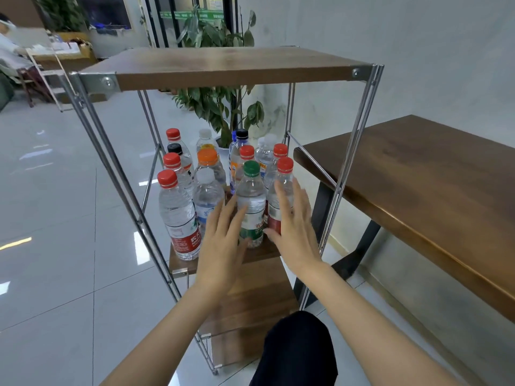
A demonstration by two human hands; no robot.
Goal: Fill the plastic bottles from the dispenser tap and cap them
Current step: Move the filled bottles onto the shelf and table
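Several capped plastic bottles stand packed on the middle shelf [259,253] of a metal-framed rack. A green-capped bottle [251,201] stands at the front, between my hands. My left hand [223,240] reaches in with straight fingers at its left side. My right hand [294,221] lies with straight fingers against a red-capped bottle [282,188] just right of it. A large red-capped bottle [178,215] and a white-capped bottle [207,199] stand at the front left. No dispenser tap is in view.
The rack's wooden top shelf [231,66] overhangs the bottles, with metal posts [348,168] at the corners. A dark wooden table [418,185] stands close on the right. A potted plant [220,107] is behind the rack. A seated person [11,51] is far left.
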